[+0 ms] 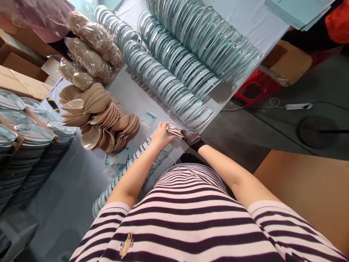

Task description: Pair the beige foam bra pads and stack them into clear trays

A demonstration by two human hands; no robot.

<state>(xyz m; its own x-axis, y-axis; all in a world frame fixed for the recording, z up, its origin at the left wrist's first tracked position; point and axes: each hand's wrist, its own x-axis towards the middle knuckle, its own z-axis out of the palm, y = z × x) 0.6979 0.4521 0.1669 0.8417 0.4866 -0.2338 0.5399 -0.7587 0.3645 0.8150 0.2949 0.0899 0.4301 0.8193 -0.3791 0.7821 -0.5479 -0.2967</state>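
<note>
My bare left hand [161, 135] grips the left side of a clear round plastic case [175, 130] at the table's near edge. My right hand [192, 139], in a dark dotted glove, pinches the case's right side. Something tan shows at the case's lower edge; I cannot make out the rest of its contents. Just beyond my hands, long rows of similar clear cases [166, 85] stand on edge. Tan moulded cups [99, 118] are heaped to the left, nested in stacks. Another row of clear cases [109, 193] runs partly under my left forearm.
Bagged tan cups [91, 60] lie at the back left, near a person in pink [43, 22]. Printed cards [148, 119] and a yellow-black tool [52, 104] lie on the white table [136, 85]. Tall case stacks [32, 145] stand left; a red stool [252, 89] stands right.
</note>
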